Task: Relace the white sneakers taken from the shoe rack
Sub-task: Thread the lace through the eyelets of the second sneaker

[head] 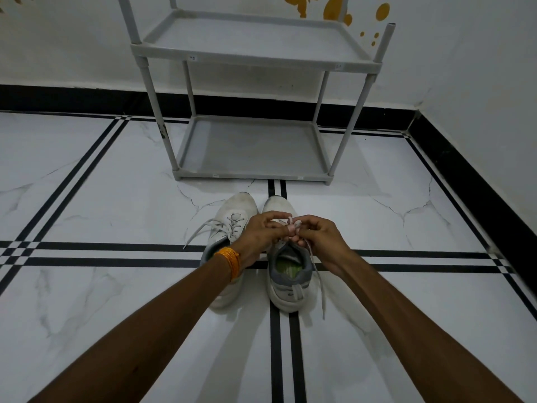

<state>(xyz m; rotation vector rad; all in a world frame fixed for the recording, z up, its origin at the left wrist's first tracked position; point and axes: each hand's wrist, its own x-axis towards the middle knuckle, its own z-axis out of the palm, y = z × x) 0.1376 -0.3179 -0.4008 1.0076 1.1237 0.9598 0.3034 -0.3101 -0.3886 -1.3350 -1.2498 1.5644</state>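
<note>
Two white sneakers stand side by side on the floor, toes pointing away from me. The left sneaker (pixel 232 219) has its lace threaded, with loose ends trailing to the left. Over the right sneaker (pixel 287 283) both my hands meet. My left hand (pixel 258 234), with orange bangles on the wrist, pinches the white lace (pixel 318 280) near the eyelets. My right hand (pixel 318 239) grips the same lace; one end hangs down past the shoe's right side onto the floor. The fingers hide the right shoe's eyelets.
A grey two-tier shoe rack (pixel 252 170) stands against the wall just beyond the sneakers, both shelves bare. The floor is white marble tile with black stripes. A black skirting runs along the wall at the back and the right.
</note>
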